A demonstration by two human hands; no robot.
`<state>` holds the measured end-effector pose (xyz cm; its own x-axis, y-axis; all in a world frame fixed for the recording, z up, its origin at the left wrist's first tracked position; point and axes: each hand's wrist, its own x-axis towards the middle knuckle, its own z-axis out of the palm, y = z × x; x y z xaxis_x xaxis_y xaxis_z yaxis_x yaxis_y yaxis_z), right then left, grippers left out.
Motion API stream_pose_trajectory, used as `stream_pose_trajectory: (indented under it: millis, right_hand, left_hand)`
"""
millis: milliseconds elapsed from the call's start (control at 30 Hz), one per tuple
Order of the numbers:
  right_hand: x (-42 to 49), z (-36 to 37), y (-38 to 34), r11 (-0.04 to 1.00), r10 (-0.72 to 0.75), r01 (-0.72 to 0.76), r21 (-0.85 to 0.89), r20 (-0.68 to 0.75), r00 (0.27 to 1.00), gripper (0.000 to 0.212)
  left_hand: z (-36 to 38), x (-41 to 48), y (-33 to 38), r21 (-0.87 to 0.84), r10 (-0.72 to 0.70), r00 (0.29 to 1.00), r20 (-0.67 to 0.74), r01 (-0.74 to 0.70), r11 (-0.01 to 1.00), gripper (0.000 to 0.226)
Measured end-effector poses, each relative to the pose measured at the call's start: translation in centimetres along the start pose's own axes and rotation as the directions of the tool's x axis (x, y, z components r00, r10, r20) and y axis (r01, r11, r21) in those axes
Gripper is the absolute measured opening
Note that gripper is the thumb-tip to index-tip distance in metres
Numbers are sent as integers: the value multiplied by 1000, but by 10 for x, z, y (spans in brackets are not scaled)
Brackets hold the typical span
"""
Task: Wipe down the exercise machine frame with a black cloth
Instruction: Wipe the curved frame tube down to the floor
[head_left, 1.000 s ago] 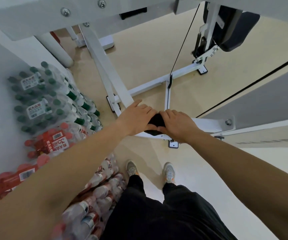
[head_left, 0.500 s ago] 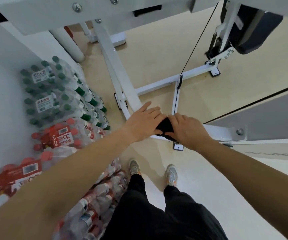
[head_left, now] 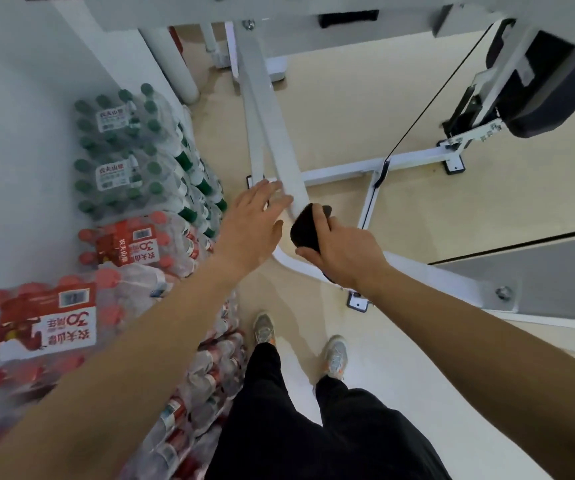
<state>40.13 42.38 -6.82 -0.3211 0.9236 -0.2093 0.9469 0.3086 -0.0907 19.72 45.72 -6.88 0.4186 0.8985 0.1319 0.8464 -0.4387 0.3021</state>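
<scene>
Your right hand [head_left: 344, 254] grips the black cloth [head_left: 308, 232], which is bunched against the slanted white bar of the exercise machine frame [head_left: 279, 140], just above its bend. Your left hand [head_left: 254, 226] is released, fingers spread, just beside the cloth at the bar's left edge. I cannot tell whether it touches the bar. Shrink-wrapped bottle packs [head_left: 130, 150] are stacked on your left.
</scene>
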Motion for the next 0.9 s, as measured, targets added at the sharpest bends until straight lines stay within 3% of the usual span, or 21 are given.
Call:
stream_pose_trajectory:
  millis: [100,167,233,300,367,433,567,633,733,833,900]
  right_hand:
    - [20,4,-15,992,100,-102,78,29,995,78]
    - [47,4,-26,952,198,-205,225,55,979,75]
    - [78,0,-35,871,298,-311,380,95,950,70]
    - [101,-6,-39,815,349,-359,455,110,931,60]
    - [106,-10,-39,764,343,-364,533,144,928,55]
    - [91,-12,-34,737,290,-350,578,197,936,58]
    - [49,-10,-12,825,106,-225,519,250,963,59]
    - [41,-16,1,772,44,-201,603,265,963,52]
    - [39,-23,8,714,32,-192,673,242,970,48]
    - [40,-18,-8,797,81,-216,564,255,964,58]
    - [46,-14,-23,837,196,-282,469,224,955,63]
  left_hand:
    - [6,-12,-2,-298,-348,937,30,341,892,38]
    - [13,-15,0,-496,-501,858,115,486,719,33]
    - [20,-15,5,-633,-596,788,154,542,553,31]
    - [25,-13,10,-718,-664,729,168,552,424,31]
    - [25,-10,13,-752,-692,700,174,549,366,33]
    - [24,-8,20,-768,-690,697,193,545,336,35]
    - [21,-8,54,-815,-684,683,257,533,225,38]
    - [26,-11,77,-834,-709,661,247,518,192,39]
    - [34,-8,106,-859,-768,591,248,500,107,41]
    - [38,-1,109,-860,-829,447,335,505,-75,44]
    - [36,-1,95,-858,-863,388,324,504,-95,42]
